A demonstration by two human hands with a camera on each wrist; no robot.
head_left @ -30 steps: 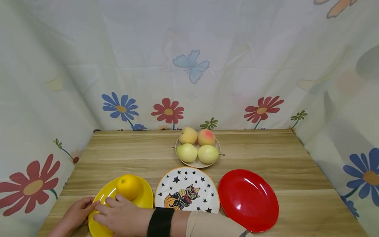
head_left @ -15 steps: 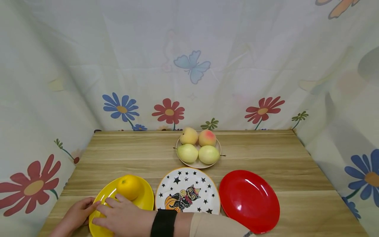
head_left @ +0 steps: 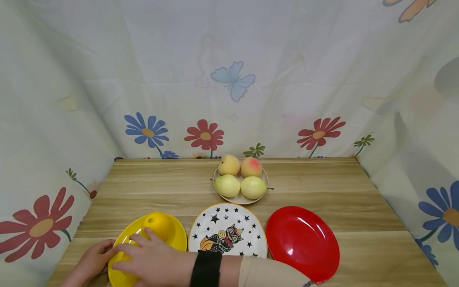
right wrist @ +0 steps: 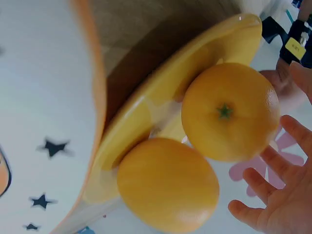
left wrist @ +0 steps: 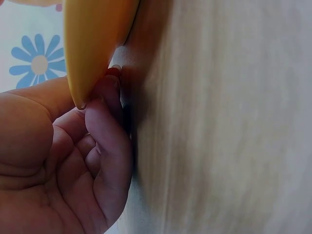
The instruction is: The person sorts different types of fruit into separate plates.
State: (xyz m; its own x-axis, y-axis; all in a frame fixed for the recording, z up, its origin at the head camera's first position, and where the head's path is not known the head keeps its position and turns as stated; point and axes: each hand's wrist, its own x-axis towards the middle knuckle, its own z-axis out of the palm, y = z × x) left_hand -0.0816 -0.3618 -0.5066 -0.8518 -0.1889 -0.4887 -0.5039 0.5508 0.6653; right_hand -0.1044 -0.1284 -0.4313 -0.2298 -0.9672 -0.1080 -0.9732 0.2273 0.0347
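A yellow plate sits at the front left of the table, with two oranges on it. One orange shows a green star-shaped stem mark; the other orange is smooth on its visible side. In the head view only one shows plainly, and my right hand covers part of the plate. My left hand pinches the plate's left rim, thumb above and curled fingers beneath. My right hand reaches across from the right, its fingers spread and loosely bent close beside the stem-marked orange.
Touching or close beside the yellow plate is a white cat-and-stars plate, then a red plate. Behind them a bowl holds several pears and peaches. A flowered curtain encloses the wooden table.
My right hand has shifted slightly to the right and its fingers have lifted and spread a little. The left hand stays at the plate's rim.
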